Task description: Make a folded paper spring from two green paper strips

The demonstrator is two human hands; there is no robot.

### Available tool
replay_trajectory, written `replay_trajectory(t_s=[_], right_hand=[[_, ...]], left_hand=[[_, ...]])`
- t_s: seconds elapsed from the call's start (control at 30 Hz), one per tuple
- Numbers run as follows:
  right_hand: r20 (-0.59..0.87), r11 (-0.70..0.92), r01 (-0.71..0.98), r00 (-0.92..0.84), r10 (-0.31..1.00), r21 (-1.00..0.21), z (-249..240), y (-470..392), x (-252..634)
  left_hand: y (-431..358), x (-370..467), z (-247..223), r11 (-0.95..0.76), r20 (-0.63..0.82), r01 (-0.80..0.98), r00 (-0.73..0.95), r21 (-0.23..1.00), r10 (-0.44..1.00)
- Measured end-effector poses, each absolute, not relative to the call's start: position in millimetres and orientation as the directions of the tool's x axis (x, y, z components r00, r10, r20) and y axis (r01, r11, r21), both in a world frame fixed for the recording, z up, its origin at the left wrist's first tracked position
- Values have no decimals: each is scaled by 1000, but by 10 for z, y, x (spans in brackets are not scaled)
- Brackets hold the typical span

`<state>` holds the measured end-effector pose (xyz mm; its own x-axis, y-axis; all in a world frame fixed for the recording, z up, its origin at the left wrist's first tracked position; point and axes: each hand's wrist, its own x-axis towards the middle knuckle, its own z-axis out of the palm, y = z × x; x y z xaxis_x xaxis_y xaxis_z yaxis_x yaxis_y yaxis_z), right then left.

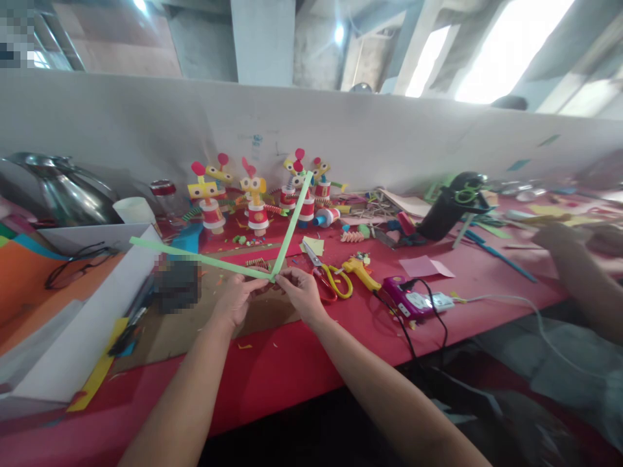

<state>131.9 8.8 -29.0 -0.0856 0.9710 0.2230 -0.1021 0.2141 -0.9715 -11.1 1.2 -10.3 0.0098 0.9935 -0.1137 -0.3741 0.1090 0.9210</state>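
Two light green paper strips [294, 224] meet at a corner and spread apart in a V, one pointing up and away, the other to the left. My left hand [238, 295] pinches them near the corner from the left. Close beside it, my right hand [300, 292] pinches the same corner from the right. Both hands are above a brown cardboard sheet [170, 334] on the red table. Scissors [335, 279] with red and yellow handles and a yellow glue gun [361, 272] lie just right of my right hand.
Several paper-cup figures [256, 214] stand behind the strips. On the left is a white box [92, 337] with orange paper; a steel jug [73, 188] stands behind it. A purple power strip [406, 301], cords and a black holder [445, 207] are on the right, beyond them another person's arm [579, 279].
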Motion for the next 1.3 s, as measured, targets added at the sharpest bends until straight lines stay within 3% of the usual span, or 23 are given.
replay_trajectory(t_s=[0.3, 0.47, 0.6, 0.77, 0.87, 0.93, 0.97, 1.03, 1.17, 1.3], right_hand=[[304, 305, -21, 42, 952, -952, -257, 60, 1331], [-4, -1, -260, 11, 1000, -966, -273, 77, 1320], [-173, -197, -328, -104, 980, -924, -311, 82, 1282], [-284, -312, -135, -197, 939, -940, -366, 92, 1251], [-202, -171, 165, -194, 960, -971, -337, 69, 1307], [2, 67, 467, -137, 991, -882, -263, 58, 1432], [149, 175, 621, -94, 984, -764, -212, 62, 1527], [287, 141, 847, 14, 958, -513, -102, 97, 1768], [317, 15, 976, 57, 947, -219, 35, 219, 2270], [256, 66, 983, -19, 966, -173, 9, 270, 2527]], left_hand=[[12, -116, -82, 23, -51, -304, -86, 952, 995], [99, -252, -92, -43, -81, -331, -351, 943, 933], [133, -285, -91, -55, -95, -373, -371, 926, 924], [114, -276, -64, -50, -107, -405, -356, 913, 928], [123, -304, -67, -53, -133, -425, -397, 904, 908], [141, -331, -85, -54, -152, -411, -451, 910, 879], [151, -342, -98, -50, -162, -401, -479, 915, 863], [166, -353, -123, -31, -183, -390, -499, 920, 847], [161, -335, -147, 30, -203, -397, -402, 917, 893], [132, -318, -138, 118, -222, -349, -274, 930, 936]])
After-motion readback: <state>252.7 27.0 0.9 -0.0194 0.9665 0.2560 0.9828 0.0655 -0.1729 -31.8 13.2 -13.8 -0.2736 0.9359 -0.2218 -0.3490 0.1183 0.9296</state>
